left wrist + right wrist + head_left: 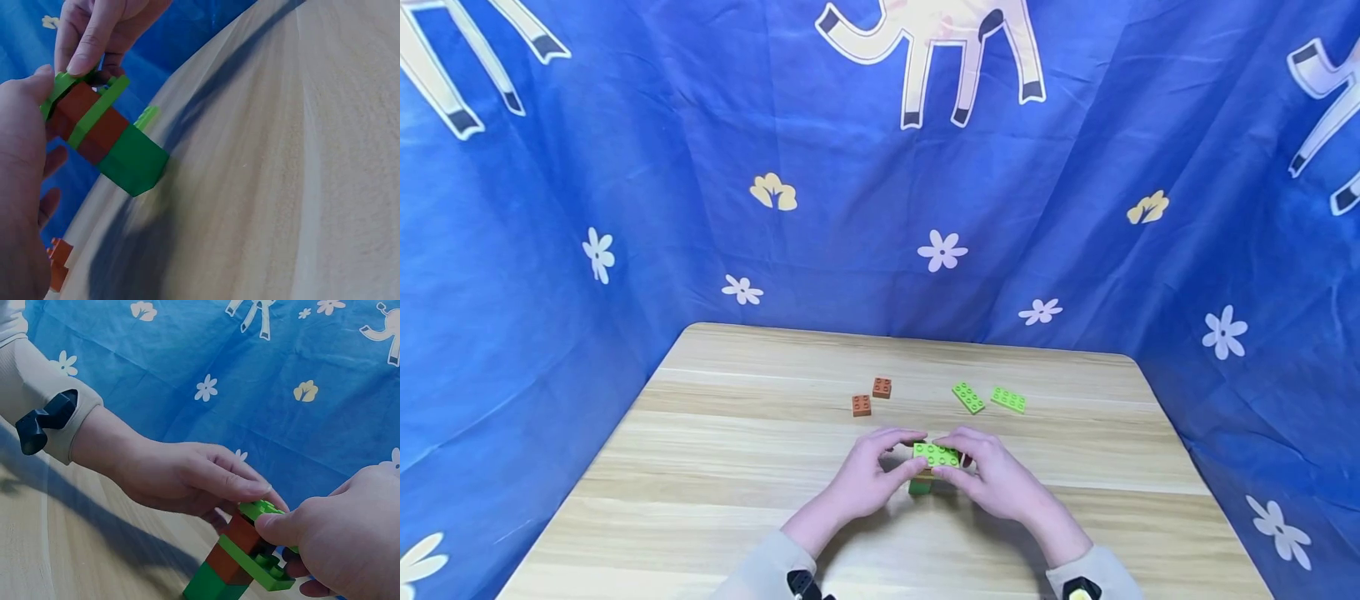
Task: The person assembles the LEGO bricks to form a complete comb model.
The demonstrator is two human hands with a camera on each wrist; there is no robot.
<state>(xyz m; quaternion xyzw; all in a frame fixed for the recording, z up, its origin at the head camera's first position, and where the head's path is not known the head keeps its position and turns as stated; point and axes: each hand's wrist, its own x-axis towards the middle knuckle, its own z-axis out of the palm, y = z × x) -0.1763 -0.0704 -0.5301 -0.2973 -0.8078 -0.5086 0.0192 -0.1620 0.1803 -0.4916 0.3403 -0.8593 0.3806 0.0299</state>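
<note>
Now two hands (859, 479) (997, 479) pinch stack (937, 455); four pieces (861, 406) (882, 388) (968, 398) (1008, 399) loose.

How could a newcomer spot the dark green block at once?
At the wooden table, between the left hand and right hand, is a block tower. The dark green block is its lowest piece. Unlike the reddish-brown blocks and lime pieces above, it alone is dark green.

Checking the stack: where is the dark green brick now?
In the head view, the dark green brick shows low, right of centre, between left hand and right hand; the left wrist view shows it lowest in the stack, beneath a brown brick.
</note>
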